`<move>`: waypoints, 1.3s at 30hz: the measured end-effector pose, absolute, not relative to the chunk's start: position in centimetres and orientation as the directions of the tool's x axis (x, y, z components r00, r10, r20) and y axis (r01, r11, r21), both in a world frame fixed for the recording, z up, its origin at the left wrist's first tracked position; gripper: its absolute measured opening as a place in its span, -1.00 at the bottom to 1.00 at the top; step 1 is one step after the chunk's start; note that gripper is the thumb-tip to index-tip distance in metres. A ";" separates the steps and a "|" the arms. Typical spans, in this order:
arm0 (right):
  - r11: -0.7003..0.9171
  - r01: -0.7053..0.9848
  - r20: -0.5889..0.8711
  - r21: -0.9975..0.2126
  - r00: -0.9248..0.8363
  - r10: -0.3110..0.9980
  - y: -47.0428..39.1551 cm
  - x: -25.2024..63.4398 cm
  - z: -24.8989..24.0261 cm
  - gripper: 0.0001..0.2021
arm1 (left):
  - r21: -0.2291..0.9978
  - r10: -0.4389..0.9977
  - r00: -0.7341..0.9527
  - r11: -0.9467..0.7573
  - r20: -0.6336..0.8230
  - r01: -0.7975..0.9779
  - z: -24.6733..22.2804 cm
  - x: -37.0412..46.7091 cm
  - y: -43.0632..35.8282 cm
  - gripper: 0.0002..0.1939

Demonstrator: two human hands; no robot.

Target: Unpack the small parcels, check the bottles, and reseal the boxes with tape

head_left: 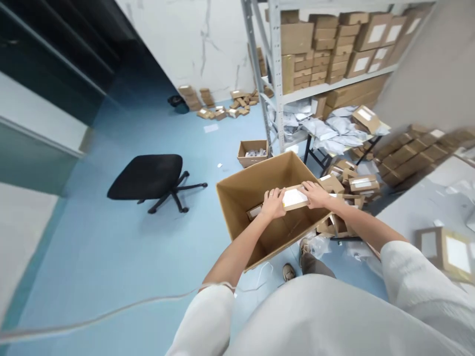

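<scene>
Labelled carton (296, 198): held in the mouth of a large open cardboard box (241, 190), between the two hands, label up. Left hand (273, 203) grips one end, fingers over the top edge; right hand (315, 194) pinches the opposite end. Thumbs not clearly resolved.

Step in hand, judged: two-handed hold over the box interior. Any move from this hold calls for even pressure at both ends and clearance from the rim, also a judgement.

Below and left of the left hand, inside the box: a second labelled carton (254, 212).

Surface: blue floor (111, 257) under the box. Beyond the left hand, a smaller open box (248, 161); farther left, a black swivel chair (146, 175). Beyond the right hand, a metal shelving rack (276, 64) stacked with cartons, and grey mailer bags (324, 129) piled on a stand. Right of the right hand, a pale worktable (404, 210). White cable (148, 300) crosses, near side of the left hand.
</scene>
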State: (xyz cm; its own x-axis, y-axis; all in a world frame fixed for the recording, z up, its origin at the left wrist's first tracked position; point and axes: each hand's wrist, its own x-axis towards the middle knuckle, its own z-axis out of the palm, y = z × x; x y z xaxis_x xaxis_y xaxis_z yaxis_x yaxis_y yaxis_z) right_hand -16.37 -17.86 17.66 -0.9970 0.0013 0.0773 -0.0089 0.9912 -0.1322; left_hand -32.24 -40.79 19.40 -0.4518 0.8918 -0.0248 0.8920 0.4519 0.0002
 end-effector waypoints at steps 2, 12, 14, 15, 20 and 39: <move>0.995 0.025 0.157 -0.101 -0.987 0.041 -16.4 -13.9 19.1 0.02 | -0.046 0.921 -0.388 0.389 0.020 0.920 21.5 -31.2 -38.6 0.23; 0.941 0.325 0.249 -0.099 -0.907 0.340 -11.9 1.1 18.6 0.04 | -0.111 0.997 -0.018 0.026 0.070 0.994 23.9 -21.8 -28.7 0.12; 0.920 0.368 0.235 -0.136 -0.890 0.391 -11.5 4.1 17.1 0.07 | -0.081 0.999 0.035 -0.031 0.042 0.996 22.8 -19.4 -27.2 0.11; 0.909 0.387 0.224 -0.154 -0.883 0.413 -11.2 5.6 16.1 0.08 | -0.066 0.998 0.059 -0.057 0.030 0.996 22.2 -18.3 -26.5 0.12; 0.848 0.485 0.149 -0.213 -0.842 0.519 -9.9 12.2 10.4 0.12 | 0.001 0.987 0.158 -0.158 -0.032 0.987 17.8 -12.7 -22.7 0.15; 0.621 0.661 -0.019 -0.422 -0.691 0.723 -9.9 22.0 -1.1 -0.31 | 0.138 0.943 -0.322 0.331 -0.081 0.934 3.6 3.7 -14.0 -0.06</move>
